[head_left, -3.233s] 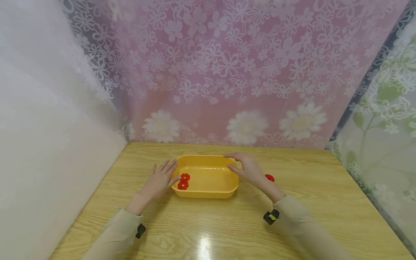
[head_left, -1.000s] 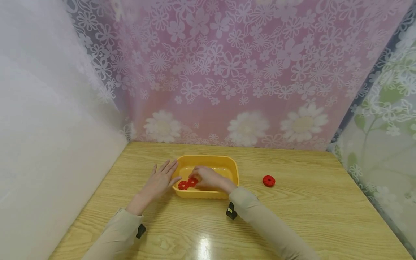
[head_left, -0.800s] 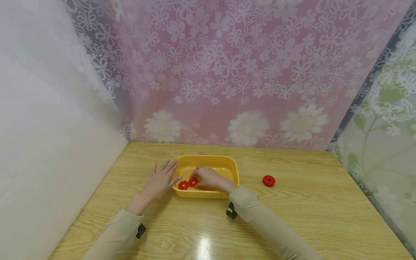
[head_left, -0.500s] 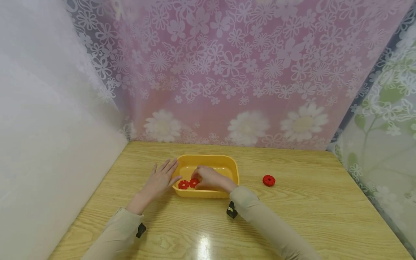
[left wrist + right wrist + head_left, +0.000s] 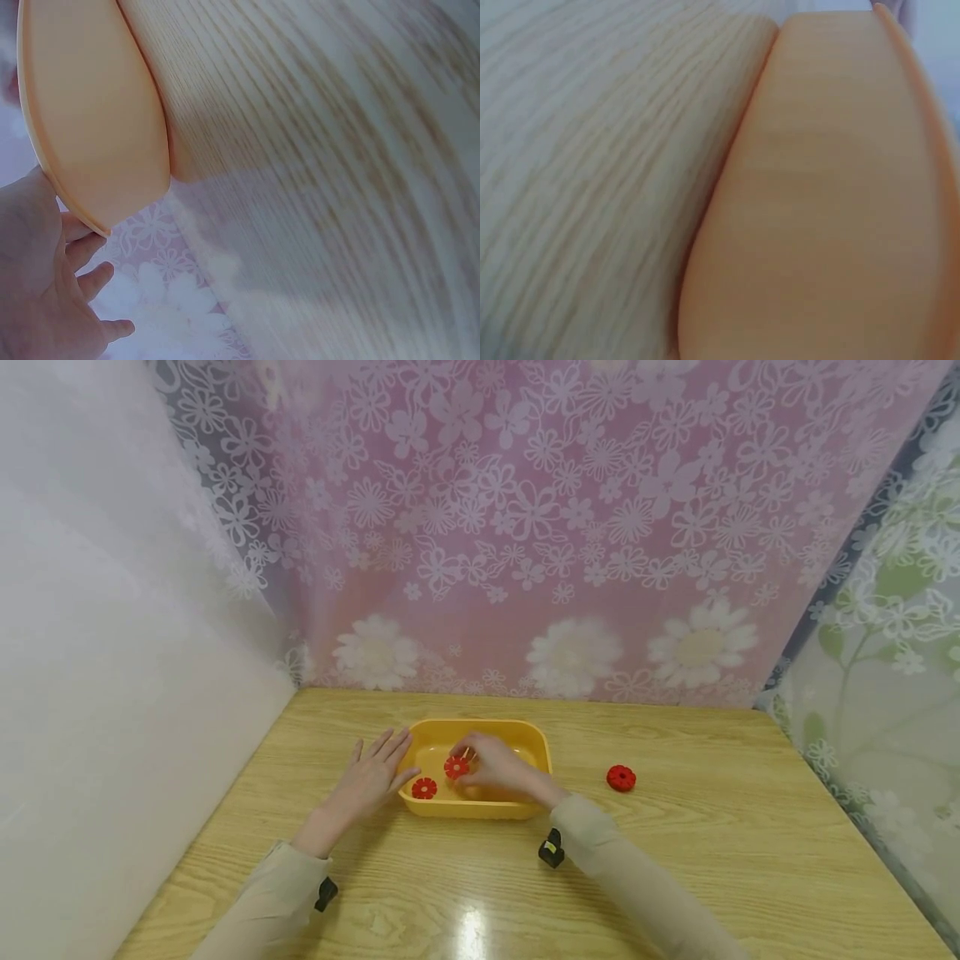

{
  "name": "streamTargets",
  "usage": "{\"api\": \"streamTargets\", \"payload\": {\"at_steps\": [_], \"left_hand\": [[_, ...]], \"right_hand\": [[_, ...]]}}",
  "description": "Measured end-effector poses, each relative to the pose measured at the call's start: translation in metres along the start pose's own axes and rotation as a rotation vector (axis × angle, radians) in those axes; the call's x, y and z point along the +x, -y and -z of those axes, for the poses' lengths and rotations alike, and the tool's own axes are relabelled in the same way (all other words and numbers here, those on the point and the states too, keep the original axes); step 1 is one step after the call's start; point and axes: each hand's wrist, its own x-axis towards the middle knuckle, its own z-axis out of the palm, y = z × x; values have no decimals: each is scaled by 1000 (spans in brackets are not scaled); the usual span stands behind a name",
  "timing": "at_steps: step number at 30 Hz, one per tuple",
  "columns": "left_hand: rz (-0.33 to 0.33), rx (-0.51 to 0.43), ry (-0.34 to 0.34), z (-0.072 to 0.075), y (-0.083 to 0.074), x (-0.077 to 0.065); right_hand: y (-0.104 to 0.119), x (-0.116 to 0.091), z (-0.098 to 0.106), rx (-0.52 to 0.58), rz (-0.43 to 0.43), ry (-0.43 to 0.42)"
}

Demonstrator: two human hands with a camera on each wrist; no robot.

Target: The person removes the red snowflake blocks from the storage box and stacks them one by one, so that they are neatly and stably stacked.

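In the head view a yellow plastic tub [image 5: 480, 810] stands on the table. My left hand [image 5: 367, 781] rests with straight, spread fingers against its left end; the left wrist view shows that hand's fingers at the rim. Inside the tub, my right hand [image 5: 491, 764] pinches a red flower-shaped disc [image 5: 456, 767] between thumb and fingers. A second red flower-shaped disc [image 5: 424, 788] lies in the tub's near left corner. The right wrist view has only the tub's outer wall [image 5: 825, 187] and table, with my right hand out of sight.
To the right of the tub, another red flower-shaped piece [image 5: 621, 778] lies on the wooden table [image 5: 712, 827]; it looks thick, perhaps stacked. A pink floral curtain [image 5: 525, 527] hangs behind the table, with pale panels on both sides.
My right hand went from the tub's right end to the discs inside. Lately it has shifted slightly right and back, bringing one disc away from the other. The left hand stays put.
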Motion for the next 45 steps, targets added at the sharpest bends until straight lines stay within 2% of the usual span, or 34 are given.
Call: {"api": "streamTargets", "payload": {"at_steps": [10,22,29,37,45], "left_hand": [[-6,-4,-5,-3,2,0],[-5,4,-10,-4,3,-1],[-9,1,-15,-5,4,-1],[-9,1,-20,-6,4,0],[-13,10,-23,-6,4,0]], "right_hand": [[-6,-29,22,81,121,-170],[-21,-63,43,64,72,-219],[-29,-83,56,109,48,-243],[-54,-110,70,91,18,-333],[-76,-137,86,18,-30,-392]]}}
